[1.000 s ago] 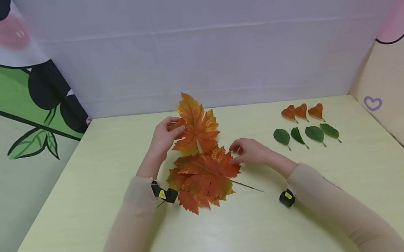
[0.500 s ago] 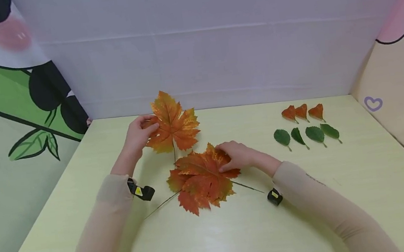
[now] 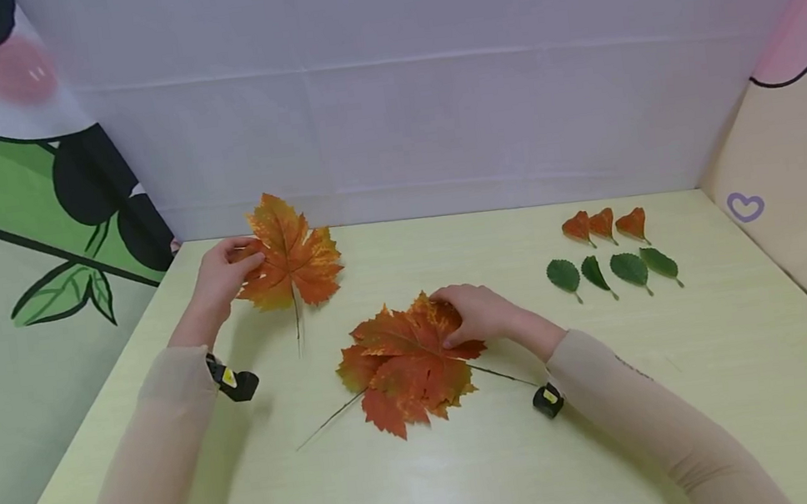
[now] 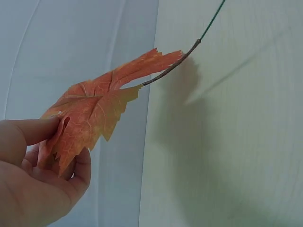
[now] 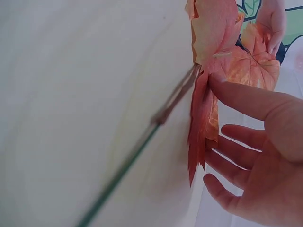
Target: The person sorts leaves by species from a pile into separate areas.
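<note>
My left hand (image 3: 218, 278) pinches the left edge of an orange-yellow artificial maple leaf (image 3: 293, 264), lifted above the table at the back left. In the left wrist view, the thumb presses the top of this leaf (image 4: 90, 101), fingers beneath; its brown stem continues as a green wire. Near the table's middle lie overlapping red-orange maple leaves (image 3: 405, 361), their stems pointing left and right. My right hand (image 3: 485, 312) pinches the upper right edge of this pile. In the right wrist view its thumb is on a red leaf (image 5: 201, 113), with fingers on the far side.
Three small orange leaves (image 3: 601, 223) lie in a row at the back right of the pale table (image 3: 433, 492). Below them is a row of several small green leaves (image 3: 629, 266). A grey-white cloth wall (image 3: 434, 130) rises behind the table's back edge.
My left hand has carried its maple leaf leftward, away from the pile. My right hand has moved left and taken hold of the pile's edge; the pile has shifted slightly.
</note>
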Demonstrator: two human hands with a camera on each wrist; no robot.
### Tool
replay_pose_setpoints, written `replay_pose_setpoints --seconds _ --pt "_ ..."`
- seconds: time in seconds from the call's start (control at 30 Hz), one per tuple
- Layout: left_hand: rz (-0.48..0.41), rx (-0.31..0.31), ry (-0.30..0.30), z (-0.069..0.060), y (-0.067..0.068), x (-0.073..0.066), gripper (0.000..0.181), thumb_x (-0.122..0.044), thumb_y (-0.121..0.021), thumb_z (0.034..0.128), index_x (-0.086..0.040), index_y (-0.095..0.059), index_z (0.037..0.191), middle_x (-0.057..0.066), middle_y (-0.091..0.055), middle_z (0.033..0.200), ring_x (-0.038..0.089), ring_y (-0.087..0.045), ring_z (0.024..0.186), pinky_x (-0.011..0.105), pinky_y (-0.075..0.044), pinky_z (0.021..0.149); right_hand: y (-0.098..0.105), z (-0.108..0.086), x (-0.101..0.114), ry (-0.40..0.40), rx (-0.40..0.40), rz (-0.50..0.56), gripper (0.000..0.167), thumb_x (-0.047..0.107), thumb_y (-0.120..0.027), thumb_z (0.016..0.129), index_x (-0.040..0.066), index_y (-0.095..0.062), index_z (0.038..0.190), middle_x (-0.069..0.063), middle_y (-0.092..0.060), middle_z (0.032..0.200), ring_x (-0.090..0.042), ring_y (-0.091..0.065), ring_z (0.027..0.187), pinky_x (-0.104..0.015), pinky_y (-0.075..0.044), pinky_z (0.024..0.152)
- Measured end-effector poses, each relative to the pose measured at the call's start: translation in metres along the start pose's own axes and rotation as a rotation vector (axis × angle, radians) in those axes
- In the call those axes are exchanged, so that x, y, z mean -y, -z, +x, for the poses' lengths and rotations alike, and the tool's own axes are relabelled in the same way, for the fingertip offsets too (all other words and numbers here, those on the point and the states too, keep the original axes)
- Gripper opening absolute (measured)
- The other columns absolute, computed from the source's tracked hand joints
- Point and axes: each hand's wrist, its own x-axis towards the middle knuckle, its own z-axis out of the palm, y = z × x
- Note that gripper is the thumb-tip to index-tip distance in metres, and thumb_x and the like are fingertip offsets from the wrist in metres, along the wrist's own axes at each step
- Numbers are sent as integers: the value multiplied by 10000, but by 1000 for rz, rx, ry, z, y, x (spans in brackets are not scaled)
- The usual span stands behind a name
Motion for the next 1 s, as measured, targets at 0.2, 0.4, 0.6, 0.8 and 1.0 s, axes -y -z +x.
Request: replay_pose_setpoints --seconds 0.2,0.4,0.6,0.8,1.0 --pt "46 -6 12 10 19 7 483 -210 -525 921 4 -385 1331 17 -517 1056 -40 -569 721 134 -491 673 1 0 0 -13 -18 25 706 291 -751 740 49 -437 1325 -112 -506 1289 -272 -470 1183 -409 -372 992" --pt "80 -30 32 19 35 14 479 -202 -506 930 1 -384 1347 256 -344 1340 -86 -564 686 136 -487 707 1 -1 -1 -20 -28 66 690 264 -756 738 39 -445 1312 -121 -513 1278 -275 -470 1183 -404 -367 997" --pt "85 -49 91 24 44 21 480 -172 -506 929 -4 -380 1360 250 -103 1478 -70 -587 702 244 -465 820 1 -1 -1 -29 -29 103 673 253 -742 755 42 -437 1316 -118 -497 1302 -279 -454 1205 -407 -362 1002" --pt "180 -48 107 30 50 29 471 -150 -516 924 21 -385 1343 198 167 1487 -23 -613 740 311 -437 842 3 -3 0 -49 -30 155 651 237 -737 762 48 -443 1310 -116 -517 1276 -273 -478 1174 -405 -386 978" --pt "381 -81 95 37 54 43 437 -130 -548 902 54 -437 1283 302 -354 1339 327 -547 975 371 -478 865 5 -7 -1 -70 -52 185 586 177 -721 777 53 -467 1290 -127 -567 1189 -268 -524 1102 -391 -422 933"
